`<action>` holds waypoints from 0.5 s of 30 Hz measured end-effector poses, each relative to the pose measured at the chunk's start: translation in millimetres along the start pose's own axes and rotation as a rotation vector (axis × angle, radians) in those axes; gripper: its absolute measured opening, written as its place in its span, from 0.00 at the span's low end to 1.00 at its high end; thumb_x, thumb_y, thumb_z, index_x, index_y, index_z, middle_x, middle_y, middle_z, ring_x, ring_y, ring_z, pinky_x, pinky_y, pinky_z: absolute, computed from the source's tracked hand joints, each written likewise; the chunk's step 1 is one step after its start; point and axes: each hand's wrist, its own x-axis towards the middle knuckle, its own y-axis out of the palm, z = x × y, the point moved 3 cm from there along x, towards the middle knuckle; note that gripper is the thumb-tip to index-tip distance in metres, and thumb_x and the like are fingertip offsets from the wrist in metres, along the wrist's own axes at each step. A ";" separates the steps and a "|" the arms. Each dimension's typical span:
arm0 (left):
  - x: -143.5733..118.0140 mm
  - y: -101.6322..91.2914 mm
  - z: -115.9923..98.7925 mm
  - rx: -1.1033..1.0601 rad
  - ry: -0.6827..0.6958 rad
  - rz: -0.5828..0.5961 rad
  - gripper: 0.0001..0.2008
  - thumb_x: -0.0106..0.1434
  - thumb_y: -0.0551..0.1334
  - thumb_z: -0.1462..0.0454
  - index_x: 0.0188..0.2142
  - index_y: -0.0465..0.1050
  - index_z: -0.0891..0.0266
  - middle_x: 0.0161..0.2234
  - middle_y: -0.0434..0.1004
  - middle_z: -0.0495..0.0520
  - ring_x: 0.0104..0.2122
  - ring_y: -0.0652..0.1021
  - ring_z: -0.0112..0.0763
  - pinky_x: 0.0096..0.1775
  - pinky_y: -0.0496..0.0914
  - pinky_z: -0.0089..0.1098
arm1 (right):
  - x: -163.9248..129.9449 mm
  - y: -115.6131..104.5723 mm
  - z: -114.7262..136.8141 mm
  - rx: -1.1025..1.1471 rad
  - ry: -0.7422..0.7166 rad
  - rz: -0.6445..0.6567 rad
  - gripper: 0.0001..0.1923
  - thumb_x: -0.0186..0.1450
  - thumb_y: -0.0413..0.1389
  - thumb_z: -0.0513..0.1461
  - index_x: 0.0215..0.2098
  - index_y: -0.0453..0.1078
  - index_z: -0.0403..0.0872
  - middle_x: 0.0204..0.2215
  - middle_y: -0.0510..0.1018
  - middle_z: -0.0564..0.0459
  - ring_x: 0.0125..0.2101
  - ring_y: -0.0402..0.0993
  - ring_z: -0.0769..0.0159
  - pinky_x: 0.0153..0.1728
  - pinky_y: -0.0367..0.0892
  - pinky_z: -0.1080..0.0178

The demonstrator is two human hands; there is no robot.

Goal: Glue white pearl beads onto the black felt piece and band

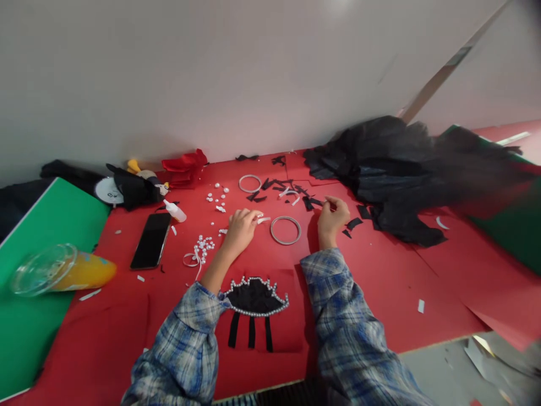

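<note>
Craft workspace, likely a home or small workshop corner. Low surface covered in red paper sheets (pixel 422 265), set against a plain pale wall (pixel 211 73). Green sheet (pixel 38 225) at the left edge. Scattered makings: black scraps (pixel 287 189), loose pearl beads (pixel 205 245), two rings (pixel 285 230), a glue bottle (pixel 175 211), a heap of black tulle (pixel 406 169). Half-made beaded black piece (pixel 255 299) near the front edge. Phone (pixel 151 239) and a tipped drink cup (pixel 59 269) lie among it all.
</note>
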 end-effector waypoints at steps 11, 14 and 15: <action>4.7 -28.3 18.4 -0.077 -0.074 -0.014 0.06 0.64 0.54 0.67 0.32 0.68 0.62 0.33 0.74 0.54 0.37 0.73 0.34 0.41 0.63 0.33 | 0.7 0.4 -3.6 0.006 0.024 -0.001 0.09 0.54 0.49 0.34 0.28 0.72 0.42 0.27 0.75 0.49 0.31 0.71 0.62 0.36 0.66 0.58; 3.2 -40.3 23.9 -0.157 -0.098 -0.051 0.11 0.67 0.50 0.63 0.28 0.64 0.61 0.27 0.72 0.51 0.30 0.73 0.30 0.34 0.63 0.30 | 1.0 1.0 -4.5 -0.002 0.027 0.003 0.09 0.54 0.49 0.34 0.28 0.72 0.43 0.27 0.76 0.49 0.31 0.71 0.62 0.35 0.66 0.58; 2.3 -45.0 25.4 -0.167 -0.114 -0.073 0.13 0.67 0.49 0.62 0.26 0.63 0.61 0.25 0.70 0.50 0.27 0.72 0.29 0.32 0.62 0.29 | 1.0 1.2 -4.6 -0.005 0.031 0.004 0.09 0.54 0.49 0.34 0.28 0.72 0.43 0.27 0.76 0.49 0.31 0.71 0.62 0.36 0.66 0.58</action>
